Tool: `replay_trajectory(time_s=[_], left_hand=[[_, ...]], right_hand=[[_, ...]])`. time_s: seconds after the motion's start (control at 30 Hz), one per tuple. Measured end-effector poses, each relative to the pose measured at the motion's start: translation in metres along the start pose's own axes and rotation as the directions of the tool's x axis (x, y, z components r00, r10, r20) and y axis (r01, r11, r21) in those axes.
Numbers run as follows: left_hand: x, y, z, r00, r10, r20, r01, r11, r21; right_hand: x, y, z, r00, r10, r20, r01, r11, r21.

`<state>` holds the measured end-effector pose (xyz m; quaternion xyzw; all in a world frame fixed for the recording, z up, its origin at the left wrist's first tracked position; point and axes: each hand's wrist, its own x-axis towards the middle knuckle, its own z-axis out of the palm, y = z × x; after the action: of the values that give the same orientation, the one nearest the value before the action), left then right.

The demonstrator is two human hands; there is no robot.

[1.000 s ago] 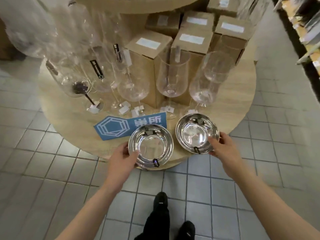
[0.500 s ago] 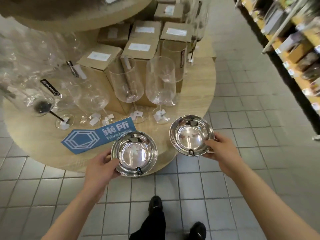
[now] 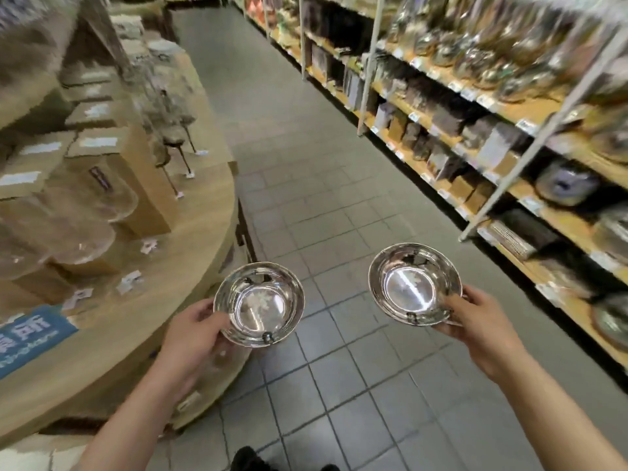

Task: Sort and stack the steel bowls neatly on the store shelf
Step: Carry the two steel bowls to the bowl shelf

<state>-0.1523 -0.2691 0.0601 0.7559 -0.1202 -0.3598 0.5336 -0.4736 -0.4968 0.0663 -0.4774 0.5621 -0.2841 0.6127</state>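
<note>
I carry two shiny steel bowls in the air, both mouth up. My left hand (image 3: 192,331) grips the near-left rim of the left steel bowl (image 3: 260,304), thumb on the rim, just off the edge of the round table. My right hand (image 3: 482,326) grips the near-right rim of the right steel bowl (image 3: 413,288) over the tiled aisle. Each bowl has a small dark tag at its near rim. The two bowls are apart, roughly level with each other.
A round wooden display table (image 3: 190,239) on the left holds wine glasses (image 3: 98,202), brown cartons (image 3: 136,171) and a blue sign (image 3: 30,338). Long store shelves (image 3: 509,185) packed with blurred goods run along the right. A grey tiled aisle (image 3: 306,185) lies between them.
Both bowls were lifted off the round table and carried to the right. My view swung right, so the table is now at the left and the shelves at the right.
</note>
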Motion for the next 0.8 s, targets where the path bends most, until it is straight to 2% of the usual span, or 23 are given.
replay_trajectory(time_s=[0.13,0.27,0.57,0.8], left_hand=[[0.017,0.016,0.054,0.997,-0.01,0.08,0.009,1.0,0.009],[0.049,0.034,0.091,0.988,-0.004,0.153,-0.004,0.998,0.057],[0.161,0.078,0.177,0.984,0.01,0.178,-0.006,1.0,-0.027],[0.286,0.162,0.247,0.982,0.033,0.186,-0.02,0.997,-0.072]], right_hand=[[0.009,-0.001,-0.054,0.995,0.009,-0.095,-0.005,0.999,0.04],[0.027,0.0,-0.073,0.989,0.047,-0.141,-0.03,0.993,0.118],[0.137,-0.028,-0.065,0.973,0.092,-0.21,-0.051,0.98,0.191],[0.26,-0.096,-0.05,0.965,0.106,-0.242,-0.045,0.968,0.245]])
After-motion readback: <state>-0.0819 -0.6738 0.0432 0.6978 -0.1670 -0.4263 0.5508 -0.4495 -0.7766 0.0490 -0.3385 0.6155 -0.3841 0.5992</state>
